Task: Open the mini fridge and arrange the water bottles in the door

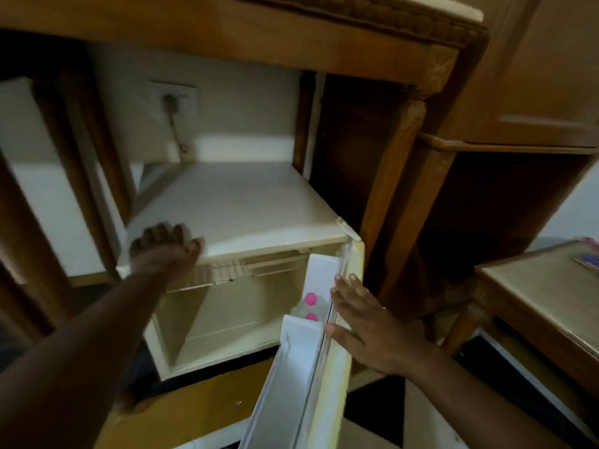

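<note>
A cream mini fridge (pixel 240 205) stands inside a wooden cabinet, with its door (pixel 324 377) swung open toward me at the lower right. Two clear water bottles with pink caps (pixel 310 299) stand in the door's inner shelf, one behind the other. My right hand (pixel 363 325) lies flat with fingers spread against the door's outer face and edge. On the fridge's top front left corner rests my left hand (pixel 165 251), fingers curled over the edge. The fridge's inside looks empty apart from a wire shelf (pixel 223 270).
A carved wooden cabinet frame (pixel 405 176) surrounds the fridge. A wall socket with a plugged cable (pixel 173 100) sits behind it. At the right edge stands a wooden side table (pixel 534 293). The floor below has dark and yellow patches.
</note>
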